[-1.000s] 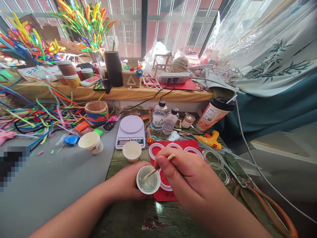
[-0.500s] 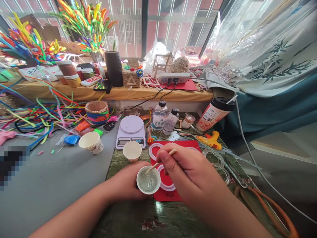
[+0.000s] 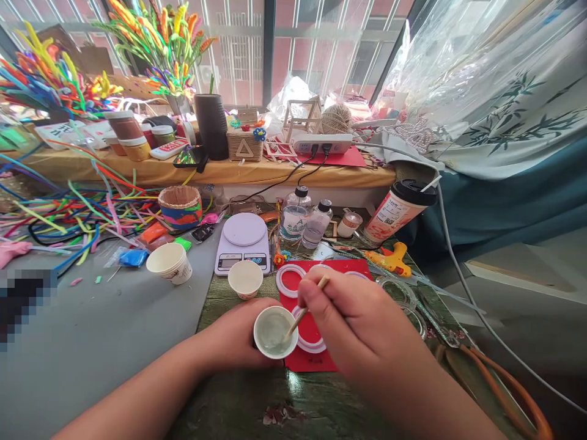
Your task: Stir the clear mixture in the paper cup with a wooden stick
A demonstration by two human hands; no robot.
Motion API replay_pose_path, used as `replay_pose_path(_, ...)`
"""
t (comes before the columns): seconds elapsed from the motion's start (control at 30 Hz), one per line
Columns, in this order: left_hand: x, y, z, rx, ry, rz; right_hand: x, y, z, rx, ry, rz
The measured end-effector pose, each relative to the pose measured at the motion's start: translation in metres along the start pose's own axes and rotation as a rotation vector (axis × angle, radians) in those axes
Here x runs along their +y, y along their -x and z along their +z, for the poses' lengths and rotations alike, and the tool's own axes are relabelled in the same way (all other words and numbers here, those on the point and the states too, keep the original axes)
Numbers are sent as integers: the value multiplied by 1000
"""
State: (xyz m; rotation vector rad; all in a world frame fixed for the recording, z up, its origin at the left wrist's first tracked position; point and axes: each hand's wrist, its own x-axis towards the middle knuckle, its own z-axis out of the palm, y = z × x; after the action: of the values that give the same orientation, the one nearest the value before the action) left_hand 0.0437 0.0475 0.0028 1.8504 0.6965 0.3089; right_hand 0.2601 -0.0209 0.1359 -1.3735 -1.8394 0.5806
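Observation:
A white paper cup (image 3: 274, 310) with clear, bubbly liquid in it is gripped by my left hand (image 3: 243, 330), whose fingers are mostly hidden behind the cup. My right hand (image 3: 362, 318) pinches a thin wooden stick (image 3: 300, 316), its lower end dipped in the liquid near the cup's right side. Under and beyond my right hand lies a red sheet (image 3: 316, 363) bearing pale lilac ring-shaped molds (image 3: 290, 281), partly covered by the hand. Just behind the held cup stands another paper cup (image 3: 245, 280), in front of a lilac digital scale (image 3: 243, 243).
Two clear bottles with black caps (image 3: 295, 214) stand behind the red sheet. Off to the right are a yellow glue gun (image 3: 393, 260), a lidded drink cup (image 3: 398, 211) and orange-handled scissors (image 3: 499, 382). Stacked paper cups (image 3: 169, 263) and pipe cleaners (image 3: 92, 208) occupy the left.
The stick's dipped end has swung from the upper left of the cup to its right side, with my right hand shifting slightly right. My left hand and the cup stay almost still.

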Motion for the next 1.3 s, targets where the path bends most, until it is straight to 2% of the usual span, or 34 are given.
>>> replay_pose_path(0.07,0,0,0,-3,0,-2,1,-1,-1,38,19,22)
replay_pose_path(0.2,0,0,1,14,-4,14,0,-1,-1,-77,-59,-9)
replay_pose_path(0.37,0,0,0,0,-4,-6,0,-1,-1,57,42,28)
replay_pose_path(0.53,0,-1,1,8,-10,5,-2,1,-3,-97,-78,-4)
replay_pose_path(0.7,1,0,0,7,-3,-6,-1,1,-5,33,19,63)
replay_pose_path(0.83,1,0,0,12,-4,14,0,0,-4,-90,-82,27)
replay_pose_path(0.87,1,0,0,14,-3,17,0,-1,-4,-84,-75,23)
replay_pose_path(0.97,0,0,0,11,4,12,-1,-2,-5,34,-3,50)
replay_pose_path(1.0,-1,0,0,9,4,10,-1,-2,-5,43,-9,51)
replay_pose_path(1.13,1,-1,0,13,0,7,-1,-2,-6,-62,-81,16)
replay_pose_path(1.23,3,-1,0,15,-1,-2,1,-2,-5,50,12,56)
replay_pose_path(1.3,4,-1,0,12,-1,0,1,-1,-5,53,2,64)
